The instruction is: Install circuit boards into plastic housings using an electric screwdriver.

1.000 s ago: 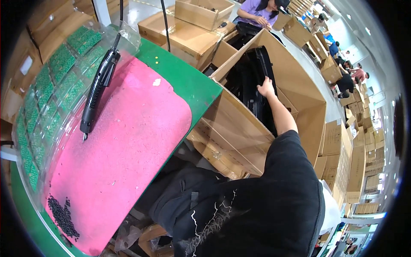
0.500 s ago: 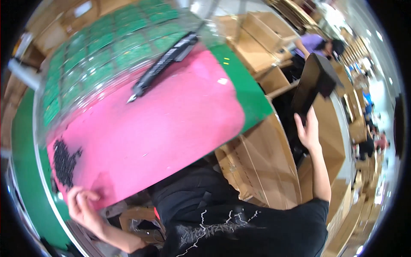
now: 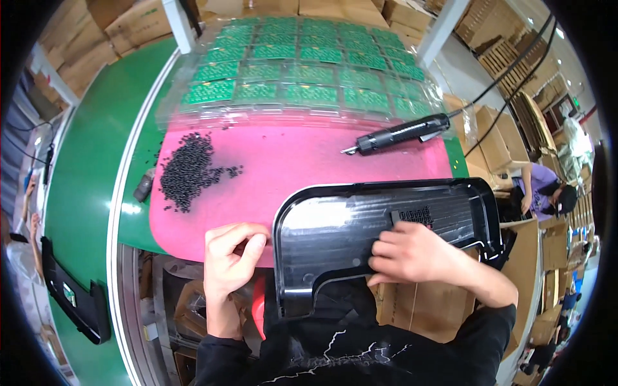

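Note:
My right hand (image 3: 415,254) grips a large black plastic panel (image 3: 335,225) from above, holding it over the near edge of a pink mat (image 3: 277,170). Fingers curled, my left hand (image 3: 228,254) rests on the mat's near edge, just left of the panel, with nothing visibly in it. A pile of small black screws (image 3: 187,170) lies on the mat's left part. A black electric screwdriver (image 3: 399,134) on a cable lies at the mat's far right.
Clear trays of green circuit boards (image 3: 296,71) lie beyond the mat on the green bench (image 3: 96,167). Another black part (image 3: 71,293) lies at the bench's left. Cardboard boxes (image 3: 489,128) and a seated person in purple (image 3: 544,190) are on the right.
My view swung from the boxes on the right back to the bench. My right hand brought the black panel out of a box onto the mat's edge; my left hand came up to the mat.

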The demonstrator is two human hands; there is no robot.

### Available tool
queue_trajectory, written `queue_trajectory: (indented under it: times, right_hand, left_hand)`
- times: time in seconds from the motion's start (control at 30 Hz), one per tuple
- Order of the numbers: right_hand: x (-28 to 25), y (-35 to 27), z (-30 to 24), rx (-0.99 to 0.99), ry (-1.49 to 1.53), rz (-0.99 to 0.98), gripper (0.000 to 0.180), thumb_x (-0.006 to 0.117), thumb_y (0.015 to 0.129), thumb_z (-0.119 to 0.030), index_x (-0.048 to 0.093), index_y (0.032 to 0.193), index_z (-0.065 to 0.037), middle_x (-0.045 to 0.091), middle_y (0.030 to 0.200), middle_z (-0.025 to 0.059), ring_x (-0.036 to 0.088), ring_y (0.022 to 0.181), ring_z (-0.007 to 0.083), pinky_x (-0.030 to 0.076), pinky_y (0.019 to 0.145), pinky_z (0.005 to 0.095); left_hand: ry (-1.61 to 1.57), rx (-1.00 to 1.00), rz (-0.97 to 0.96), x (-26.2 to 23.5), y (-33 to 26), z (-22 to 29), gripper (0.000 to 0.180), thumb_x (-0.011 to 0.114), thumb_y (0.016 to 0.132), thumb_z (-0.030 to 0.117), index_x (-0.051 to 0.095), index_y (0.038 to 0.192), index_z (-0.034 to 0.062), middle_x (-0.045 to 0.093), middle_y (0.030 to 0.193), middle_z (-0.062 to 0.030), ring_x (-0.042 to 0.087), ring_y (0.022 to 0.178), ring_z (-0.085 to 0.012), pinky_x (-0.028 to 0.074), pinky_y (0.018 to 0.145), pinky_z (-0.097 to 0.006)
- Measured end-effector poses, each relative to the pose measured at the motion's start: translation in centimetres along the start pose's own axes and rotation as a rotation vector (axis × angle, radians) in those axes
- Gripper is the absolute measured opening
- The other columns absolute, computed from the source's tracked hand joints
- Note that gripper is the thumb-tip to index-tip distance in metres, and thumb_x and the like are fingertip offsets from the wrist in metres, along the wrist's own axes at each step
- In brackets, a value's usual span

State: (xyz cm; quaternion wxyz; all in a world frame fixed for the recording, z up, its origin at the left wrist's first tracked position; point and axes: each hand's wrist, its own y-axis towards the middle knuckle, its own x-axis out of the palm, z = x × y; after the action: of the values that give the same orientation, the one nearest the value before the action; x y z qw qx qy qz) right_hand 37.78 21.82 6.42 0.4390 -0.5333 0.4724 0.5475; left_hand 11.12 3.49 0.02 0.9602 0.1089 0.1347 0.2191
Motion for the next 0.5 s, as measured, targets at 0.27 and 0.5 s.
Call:
queue_trajectory:
  times: [0.27,0.5]
  right_hand:
    - [0.8,15.7,19.5,0.534,-0.267,0.419,0.045,0.067,0.084,-0.014,0.053,0.127,-0.006,0.060,0.116,0.0141,0.056,0.113,0.0316,0.046,0.093,0.0445]
    - [4.1,20.0,28.5,0.833,-0.159,0.215,0.071,0.066,0.088,-0.013,0.033,0.151,-0.019,0.058,0.128,0.0150,0.050,0.125,0.0324,0.037,0.105,0.0539]
  left_hand:
    - [0.198,-0.090,0.099,-1.2,-0.6,-0.2,0.038,0.081,0.065,0.011,0.048,0.083,0.0057,0.040,0.072,0.0020,0.035,0.062,-0.0098,0.035,0.056,-0.027]
    - [-0.224,-0.005,0.443,-1.4,-0.1,-1.5,0.035,0.058,0.074,-0.019,0.035,0.076,0.0075,0.037,0.075,0.0017,0.037,0.064,-0.0057,0.030,0.057,-0.021]
